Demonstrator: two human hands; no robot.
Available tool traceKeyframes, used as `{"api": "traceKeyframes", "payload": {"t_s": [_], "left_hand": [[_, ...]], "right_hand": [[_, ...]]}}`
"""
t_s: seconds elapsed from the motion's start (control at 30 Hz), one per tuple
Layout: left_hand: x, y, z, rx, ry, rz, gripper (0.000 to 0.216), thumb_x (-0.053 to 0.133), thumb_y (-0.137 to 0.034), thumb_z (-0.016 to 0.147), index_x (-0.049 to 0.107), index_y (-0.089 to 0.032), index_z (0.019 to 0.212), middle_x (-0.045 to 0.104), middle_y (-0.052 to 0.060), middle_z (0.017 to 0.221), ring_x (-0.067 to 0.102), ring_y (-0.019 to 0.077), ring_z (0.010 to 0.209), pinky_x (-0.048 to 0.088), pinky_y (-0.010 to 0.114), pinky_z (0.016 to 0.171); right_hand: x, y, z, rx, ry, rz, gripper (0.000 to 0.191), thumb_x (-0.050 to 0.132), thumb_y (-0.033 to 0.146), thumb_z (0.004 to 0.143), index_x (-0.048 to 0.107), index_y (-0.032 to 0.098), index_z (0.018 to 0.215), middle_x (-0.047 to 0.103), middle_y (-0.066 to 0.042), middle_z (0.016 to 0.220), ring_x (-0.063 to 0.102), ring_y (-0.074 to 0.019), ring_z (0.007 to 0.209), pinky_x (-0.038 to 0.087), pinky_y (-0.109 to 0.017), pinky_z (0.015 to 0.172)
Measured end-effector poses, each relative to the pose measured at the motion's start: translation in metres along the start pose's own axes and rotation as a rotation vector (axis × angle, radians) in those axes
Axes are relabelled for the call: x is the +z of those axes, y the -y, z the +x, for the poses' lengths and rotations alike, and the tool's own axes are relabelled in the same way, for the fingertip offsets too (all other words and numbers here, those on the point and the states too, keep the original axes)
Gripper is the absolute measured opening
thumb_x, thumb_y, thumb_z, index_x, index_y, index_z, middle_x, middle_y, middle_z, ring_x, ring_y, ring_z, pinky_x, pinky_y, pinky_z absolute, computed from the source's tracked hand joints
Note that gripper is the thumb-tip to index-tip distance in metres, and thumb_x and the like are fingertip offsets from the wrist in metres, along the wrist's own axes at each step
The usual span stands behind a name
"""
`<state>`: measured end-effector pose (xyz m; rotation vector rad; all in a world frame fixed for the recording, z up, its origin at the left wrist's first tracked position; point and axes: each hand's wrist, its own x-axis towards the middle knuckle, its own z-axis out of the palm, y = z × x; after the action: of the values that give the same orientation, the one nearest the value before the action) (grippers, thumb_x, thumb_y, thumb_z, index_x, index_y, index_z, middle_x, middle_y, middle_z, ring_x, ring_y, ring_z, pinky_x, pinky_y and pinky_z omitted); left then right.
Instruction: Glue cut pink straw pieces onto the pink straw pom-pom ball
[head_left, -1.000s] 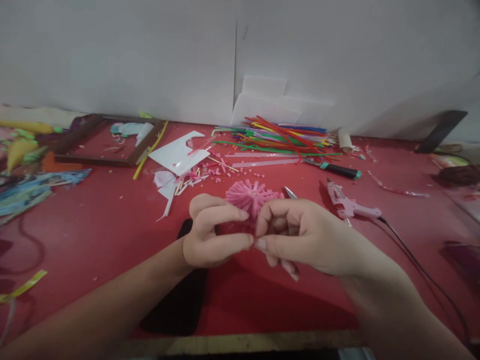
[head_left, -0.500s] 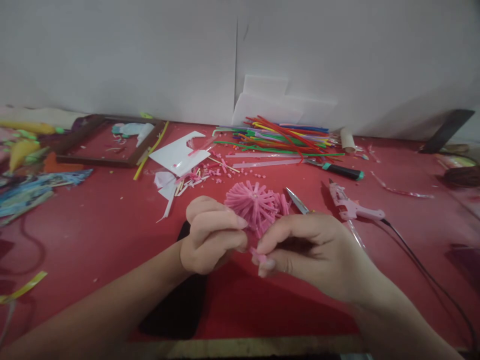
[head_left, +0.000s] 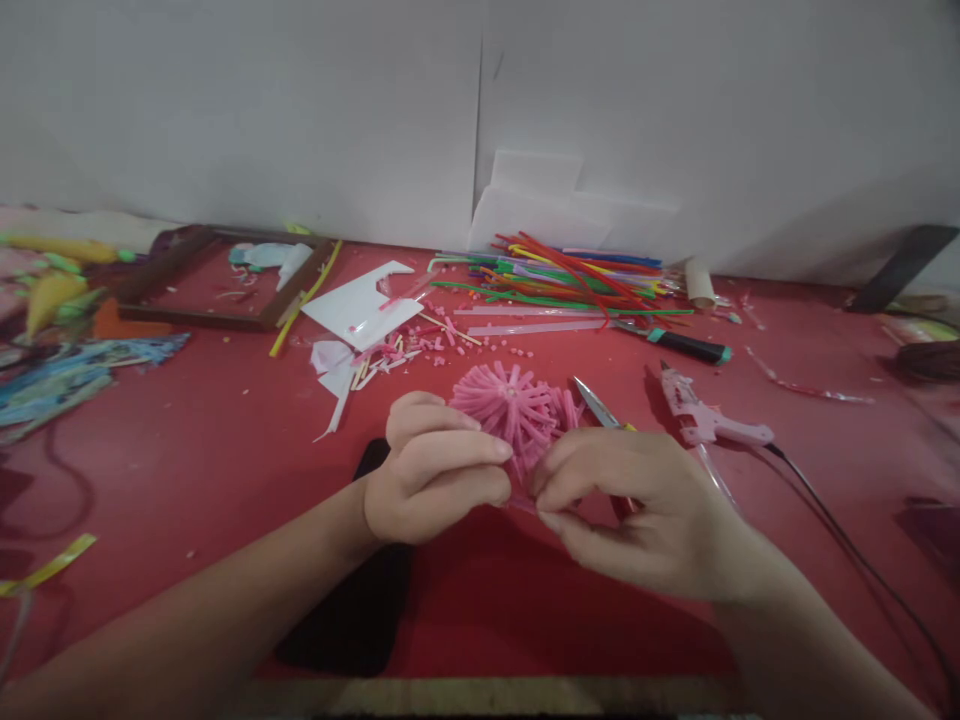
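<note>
A pink spiky pompom made of cut straw pieces (head_left: 514, 408) is held just above the red table (head_left: 225, 450). My left hand (head_left: 427, 475) is closed around its underside, fingers curled. My right hand (head_left: 630, 500) meets it from the right, thumb and fingers pinched at the pompom's lower edge on a small pink piece. The tips of both hands touch under the pompom. Scissors (head_left: 596, 402) lie just behind my right hand, partly hidden by it.
A pink glue gun (head_left: 709, 420) with a black cord lies to the right. Coloured straws (head_left: 562, 275) are piled at the back by white foam sheets (head_left: 555, 205). A craft knife (head_left: 675, 342), paper scraps (head_left: 360, 310), a wooden frame (head_left: 217, 280) and a black phone (head_left: 352, 610) are about.
My right hand drew back a little with a small pink piece, then came in again to the pompom's lower edge. The pompom rose slightly and turned in my left hand.
</note>
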<state>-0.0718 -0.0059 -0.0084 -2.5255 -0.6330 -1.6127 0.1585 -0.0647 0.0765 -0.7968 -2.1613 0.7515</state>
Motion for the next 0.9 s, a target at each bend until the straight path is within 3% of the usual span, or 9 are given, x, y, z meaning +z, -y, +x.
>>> {"api": "traceKeyframes", "payload": {"t_s": [0.07, 0.17, 0.33, 0.43, 0.67, 0.9], "left_hand": [[0.000, -0.007, 0.012, 0.143, -0.058, 0.042, 0.005, 0.063, -0.030, 0.089, 0.066, -0.033, 0.086, 0.062, 0.002, 0.092, 0.055, 0.0206, 0.085, 0.050, 0.038, 0.075], [0.001, -0.012, 0.025, 0.087, -0.088, 0.088, 0.008, 0.059, -0.037, 0.093, 0.063, -0.031, 0.095, 0.063, 0.005, 0.101, 0.058, 0.0218, 0.093, 0.053, 0.039, 0.077], [0.007, -0.009, 0.029, -0.019, -0.073, 0.087, 0.071, 0.064, -0.070, 0.078, 0.048, -0.022, 0.128, 0.065, 0.013, 0.119, 0.062, 0.0285, 0.108, 0.050, 0.049, 0.093], [0.010, -0.008, 0.026, -0.077, 0.027, 0.042, 0.087, 0.069, -0.072, 0.072, 0.042, -0.020, 0.136, 0.063, 0.017, 0.127, 0.058, 0.0324, 0.119, 0.045, 0.052, 0.102], [0.011, -0.010, 0.024, -0.135, 0.103, 0.003, 0.081, 0.075, -0.063, 0.073, 0.044, -0.022, 0.136, 0.067, 0.013, 0.123, 0.058, 0.0305, 0.117, 0.046, 0.049, 0.102], [0.010, -0.010, 0.025, -0.131, 0.123, -0.010, 0.069, 0.075, -0.051, 0.079, 0.043, -0.024, 0.133, 0.069, 0.011, 0.122, 0.059, 0.0286, 0.117, 0.045, 0.048, 0.103]], "right_hand": [[0.000, -0.003, 0.000, -0.018, -0.064, 0.023, 0.012, 0.062, 0.010, 0.086, 0.065, 0.022, 0.085, 0.072, 0.001, 0.081, 0.068, -0.0108, 0.078, 0.055, -0.023, 0.071], [0.000, -0.008, -0.004, -0.015, -0.221, -0.032, 0.013, 0.066, 0.010, 0.086, 0.067, 0.023, 0.090, 0.074, 0.001, 0.084, 0.070, -0.0113, 0.080, 0.056, -0.023, 0.074], [0.000, -0.018, -0.015, 0.007, -0.456, -0.286, 0.022, 0.062, 0.006, 0.086, 0.066, 0.024, 0.098, 0.072, -0.001, 0.091, 0.068, -0.0153, 0.089, 0.055, -0.031, 0.083], [0.005, -0.021, -0.018, -0.046, -0.464, -0.378, 0.023, 0.061, 0.005, 0.084, 0.065, 0.023, 0.097, 0.069, -0.002, 0.088, 0.066, -0.0174, 0.086, 0.055, -0.034, 0.081], [0.024, -0.022, -0.014, -0.068, -0.493, -0.447, 0.021, 0.058, 0.005, 0.085, 0.062, 0.021, 0.099, 0.066, -0.004, 0.086, 0.065, -0.0188, 0.085, 0.055, -0.036, 0.078], [0.025, -0.024, -0.011, -0.066, -0.497, -0.477, 0.014, 0.057, 0.006, 0.087, 0.062, 0.017, 0.095, 0.065, -0.005, 0.085, 0.063, -0.0166, 0.083, 0.053, -0.033, 0.077]]}}
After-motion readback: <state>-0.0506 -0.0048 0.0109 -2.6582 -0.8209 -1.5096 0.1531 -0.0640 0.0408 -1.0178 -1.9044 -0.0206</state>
